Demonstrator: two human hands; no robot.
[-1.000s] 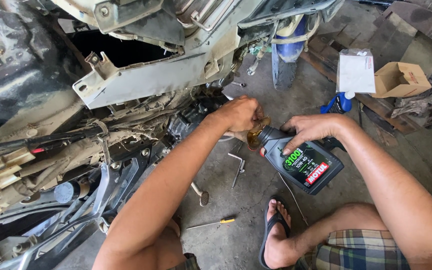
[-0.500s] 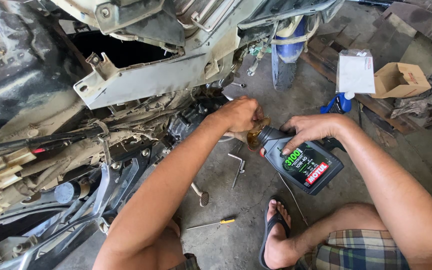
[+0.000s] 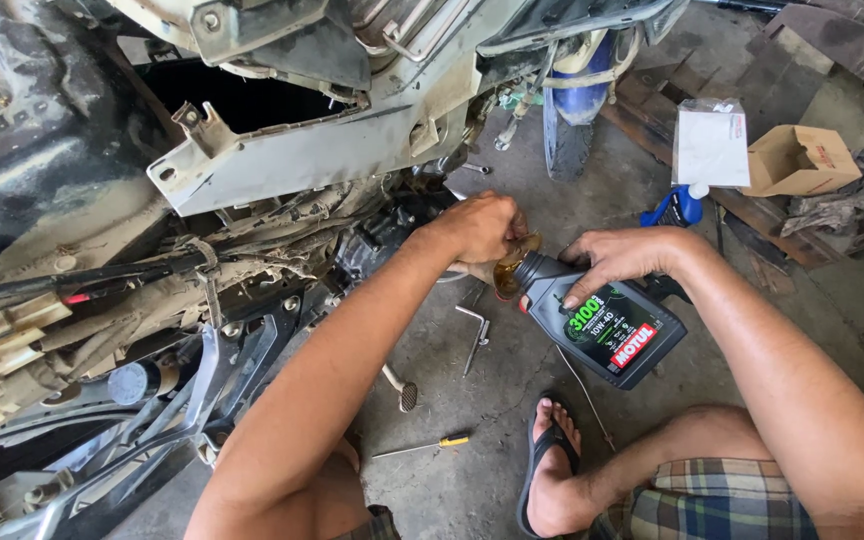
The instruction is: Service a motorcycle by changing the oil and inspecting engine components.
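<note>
My right hand (image 3: pixel 624 258) grips a dark grey oil bottle (image 3: pixel 607 330) with a green and red label, tilted so its neck points left and down. Amber oil shows at the neck, which meets a small funnel (image 3: pixel 508 276) below the fingers of my left hand (image 3: pixel 479 228). That hand is closed around the funnel's top, next to the dirty engine (image 3: pixel 382 245) of a stripped motorcycle. The spot where the funnel enters the engine is hidden behind my hand.
A bent hex key (image 3: pixel 475 335) and a yellow-handled screwdriver (image 3: pixel 422 446) lie on the concrete floor. My sandalled foot (image 3: pixel 552 470) rests below the bottle. A cardboard box (image 3: pixel 797 160), a plastic bag (image 3: pixel 710 145) and a blue bottle (image 3: pixel 679 206) sit at the right. Mud-caked frame and wiring fill the left.
</note>
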